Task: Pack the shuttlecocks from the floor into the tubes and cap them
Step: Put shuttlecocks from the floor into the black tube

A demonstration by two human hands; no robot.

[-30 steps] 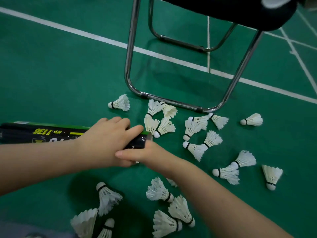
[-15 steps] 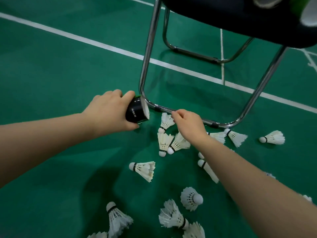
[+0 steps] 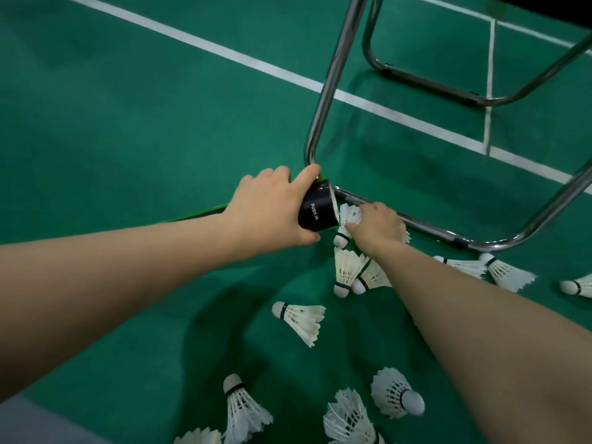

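Observation:
My left hand (image 3: 272, 209) grips the black tube (image 3: 317, 209) near its open end, which is marked "PUSH IN" and points right; the rest of the tube is hidden under my forearm. My right hand (image 3: 378, 229) pinches the feathers of a white shuttlecock (image 3: 344, 224) right beside the tube mouth, cork end down. Several more white shuttlecocks lie on the green floor: a pair (image 3: 352, 274) just below my right hand, one (image 3: 301, 318) lower down, others (image 3: 397, 395) near the bottom edge.
A chrome chair frame (image 3: 326, 91) stands right behind the tube mouth, its floor rail (image 3: 448, 235) running to the right. More shuttlecocks (image 3: 506, 274) lie beyond my right forearm. White court lines (image 3: 256, 64) cross the green floor.
My right hand has closed on a shuttlecock by the chair rail and drawn it left against the tube mouth. The left hand holds the tube in the same grip.

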